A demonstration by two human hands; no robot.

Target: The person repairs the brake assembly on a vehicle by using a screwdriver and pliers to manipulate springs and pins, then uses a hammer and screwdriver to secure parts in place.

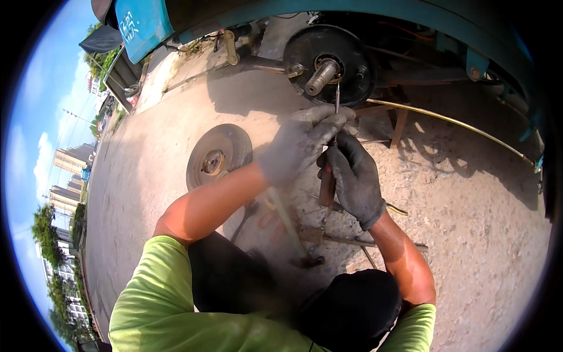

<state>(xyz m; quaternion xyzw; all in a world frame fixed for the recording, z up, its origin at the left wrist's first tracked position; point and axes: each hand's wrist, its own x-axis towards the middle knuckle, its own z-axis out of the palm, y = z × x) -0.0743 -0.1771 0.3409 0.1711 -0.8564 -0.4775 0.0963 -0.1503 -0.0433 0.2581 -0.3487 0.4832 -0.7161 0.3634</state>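
My left hand (pixel 299 141), in a grey glove, is closed around the metal shaft of a screwdriver (pixel 337 98). Below it my right hand (pixel 356 179), in a darker glove, grips the brownish handle end. The tool points away from me, its tip at the lower side of the opening around a greasy axle shaft (pixel 322 77). Whether the tip touches anything there I cannot tell. Behind the axle shaft is a round black brake backing plate (pixel 299 47) under the vehicle. The fingers partly cover the tool's middle.
A blue vehicle body (pixel 410 22) overhangs the work. Left of my hands, a round wheel drum (pixel 234 144) lies on the concrete ground (pixel 146 170). A hammer (pixel 308 261) and several metal bars lie near my knees. A yellowish rod (pixel 451 122) slants at the right.
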